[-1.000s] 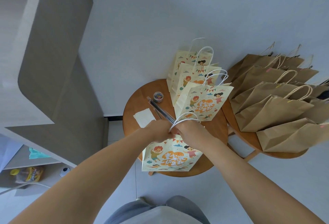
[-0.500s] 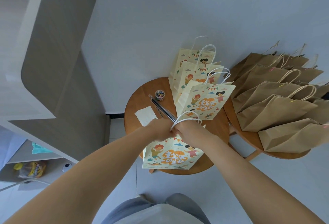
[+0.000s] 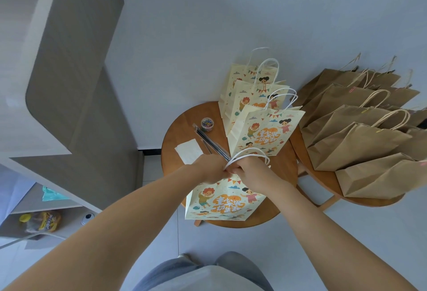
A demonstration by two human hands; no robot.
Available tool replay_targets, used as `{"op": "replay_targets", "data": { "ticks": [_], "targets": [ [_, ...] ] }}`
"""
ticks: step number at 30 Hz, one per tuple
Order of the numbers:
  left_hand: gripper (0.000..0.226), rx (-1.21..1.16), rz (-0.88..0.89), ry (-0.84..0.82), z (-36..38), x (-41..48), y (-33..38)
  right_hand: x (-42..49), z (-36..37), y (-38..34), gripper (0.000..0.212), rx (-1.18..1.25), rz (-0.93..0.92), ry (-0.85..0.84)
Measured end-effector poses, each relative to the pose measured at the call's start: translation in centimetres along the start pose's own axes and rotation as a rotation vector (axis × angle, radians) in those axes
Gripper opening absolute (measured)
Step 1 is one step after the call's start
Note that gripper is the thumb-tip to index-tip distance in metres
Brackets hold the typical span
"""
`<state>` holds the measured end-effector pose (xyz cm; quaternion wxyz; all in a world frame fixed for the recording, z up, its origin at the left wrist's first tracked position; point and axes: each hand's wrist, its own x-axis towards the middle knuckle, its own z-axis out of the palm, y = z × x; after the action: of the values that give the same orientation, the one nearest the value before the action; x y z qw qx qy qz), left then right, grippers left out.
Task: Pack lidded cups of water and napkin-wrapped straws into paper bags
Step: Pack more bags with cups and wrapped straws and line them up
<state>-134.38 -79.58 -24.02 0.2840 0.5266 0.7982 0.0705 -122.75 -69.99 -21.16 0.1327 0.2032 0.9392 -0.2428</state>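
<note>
Seen from the head camera, both arms reach forward and meet over a round wooden surface (image 3: 175, 133). The left hand (image 3: 212, 168) and the right hand (image 3: 250, 167) touch at the fingertips, each with fingers curled narrow and pinching the top edge of a printed bag (image 3: 221, 200). The bag stands just below the hands at the near edge of the surface, its cartoon side facing the person. Its white handles (image 3: 251, 152) loop up over the back of the right hand. Whether anything lies inside the bag cannot be told, since the hands cover its mouth. Just beyond the left hand lies a white napkin (image 3: 188, 152), flat on the wood. Beside it a clear sleeve of dark straws (image 3: 209, 141) runs slantwise, its near end reaching the spot where the two hands meet. Farther out from the left hand sits a small tub of coloured clips (image 3: 207, 125). Beyond the right hand three more printed bags (image 3: 265, 129) stand one behind another, handles up, leaning towards the wall. Well off to the right of the right hand, a crowd of brown bags (image 3: 358, 143) leans across a second round surface (image 3: 323, 182). Far to the left of the left hand, low down, a shelf (image 3: 46, 207) holds a yellow-capped bottle (image 3: 39, 220).
</note>
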Motion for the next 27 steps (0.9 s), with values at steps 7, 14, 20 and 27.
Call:
{"op": "replay_targets", "data": {
  "ticks": [7,14,20,27],
  "targets": [
    [0.033,0.0,0.008,-0.011,0.0,0.1,-0.1,0.0,-0.2,0.1,0.029,-0.009,-0.005,0.001],
    [0.037,0.025,0.002,0.002,0.2,0.1,0.0,-0.1,-0.4,-0.6,0.034,-0.062,-0.006,-0.06],
    [0.033,0.065,-0.015,0.079,0.2,-0.1,-0.4,1.1,1.4,-0.7,0.036,-0.089,0.052,-0.069],
    [0.034,0.085,0.022,0.088,0.4,-0.1,-0.1,0.5,1.4,-0.2,0.033,-0.016,0.023,0.027]
  ]
}}
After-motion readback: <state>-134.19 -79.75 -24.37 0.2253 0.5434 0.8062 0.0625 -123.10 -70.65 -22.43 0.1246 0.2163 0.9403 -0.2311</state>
